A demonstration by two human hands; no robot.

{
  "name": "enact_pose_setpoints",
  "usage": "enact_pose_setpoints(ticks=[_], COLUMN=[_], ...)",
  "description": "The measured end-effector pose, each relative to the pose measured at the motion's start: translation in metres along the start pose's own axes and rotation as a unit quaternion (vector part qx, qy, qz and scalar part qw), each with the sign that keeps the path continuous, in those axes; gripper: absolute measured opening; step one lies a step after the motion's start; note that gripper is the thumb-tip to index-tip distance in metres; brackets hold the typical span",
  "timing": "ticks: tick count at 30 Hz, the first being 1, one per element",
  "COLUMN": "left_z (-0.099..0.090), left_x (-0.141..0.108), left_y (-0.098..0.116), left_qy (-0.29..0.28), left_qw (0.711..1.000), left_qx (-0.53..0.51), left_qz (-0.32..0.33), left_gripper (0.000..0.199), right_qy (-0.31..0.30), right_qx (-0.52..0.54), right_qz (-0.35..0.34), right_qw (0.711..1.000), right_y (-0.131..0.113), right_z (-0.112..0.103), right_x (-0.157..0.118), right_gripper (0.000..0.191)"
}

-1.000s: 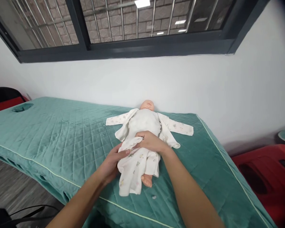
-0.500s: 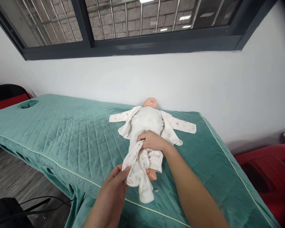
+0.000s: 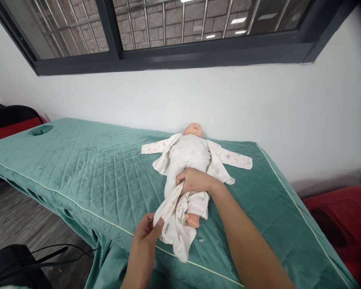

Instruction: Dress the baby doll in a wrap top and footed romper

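Note:
A baby doll (image 3: 189,152) with a white cloth body lies on its back, its head toward the wall. An open white printed jacket (image 3: 235,159) is on its upper body, sleeves spread to both sides. White printed baby pants (image 3: 176,218) are bunched around the lower legs, one foot (image 3: 192,220) showing beyond the cuff on the right. My left hand (image 3: 146,235) pinches the left edge of the pants between thumb and fingers. Over the doll's legs, my right hand (image 3: 194,180) grips the upper part of the pants. The other foot is hidden.
The doll lies on a green quilted bed (image 3: 108,168) with a face hole (image 3: 41,130) at its far left. A white wall and barred window (image 3: 180,52) stand behind. Red chairs are at both sides; a black object with cables (image 3: 15,265) is at lower left.
My left hand has shifted slightly down, drawing the edge of the pants out and changing their folds. My right hand keeps its grip. The view has shifted slightly.

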State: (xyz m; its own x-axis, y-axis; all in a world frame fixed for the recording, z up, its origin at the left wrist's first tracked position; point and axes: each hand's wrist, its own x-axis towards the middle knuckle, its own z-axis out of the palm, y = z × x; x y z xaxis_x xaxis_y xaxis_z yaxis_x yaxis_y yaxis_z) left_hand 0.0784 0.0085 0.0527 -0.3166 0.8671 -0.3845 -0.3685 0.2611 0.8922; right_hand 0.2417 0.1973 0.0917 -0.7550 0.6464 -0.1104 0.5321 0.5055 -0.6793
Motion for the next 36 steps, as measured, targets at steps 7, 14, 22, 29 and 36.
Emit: enact_pose_setpoints(ticks=[7, 14, 22, 29, 36], left_z=[-0.013, -0.011, 0.002, 0.014, 0.025], left_x=[0.018, 0.023, 0.038, 0.035, 0.043], left_y=[0.003, 0.002, 0.013, 0.011, 0.005], left_qy=[0.011, 0.016, -0.053, -0.039, -0.008], left_qw=[0.998, 0.977, 0.938, 0.968, 0.982], left_qx=[0.060, 0.209, 0.313, 0.222, 0.133], left_qz=[-0.011, 0.036, 0.140, 0.109, 0.137], left_gripper=[0.046, 0.037, 0.022, 0.031, 0.043], right_qy=[-0.016, -0.014, -0.015, -0.004, -0.004], right_qx=[-0.033, -0.029, -0.033, 0.016, 0.078], right_qz=[0.006, 0.012, 0.005, -0.001, 0.013], right_qw=[0.999, 0.999, 0.999, 1.000, 0.997], right_y=[-0.004, -0.004, -0.006, -0.009, -0.012], right_z=[-0.001, 0.000, -0.001, -0.005, -0.011], right_x=[-0.001, -0.002, -0.001, -0.005, -0.011], right_gripper=[0.045, 0.050, 0.050, 0.045, 0.044])
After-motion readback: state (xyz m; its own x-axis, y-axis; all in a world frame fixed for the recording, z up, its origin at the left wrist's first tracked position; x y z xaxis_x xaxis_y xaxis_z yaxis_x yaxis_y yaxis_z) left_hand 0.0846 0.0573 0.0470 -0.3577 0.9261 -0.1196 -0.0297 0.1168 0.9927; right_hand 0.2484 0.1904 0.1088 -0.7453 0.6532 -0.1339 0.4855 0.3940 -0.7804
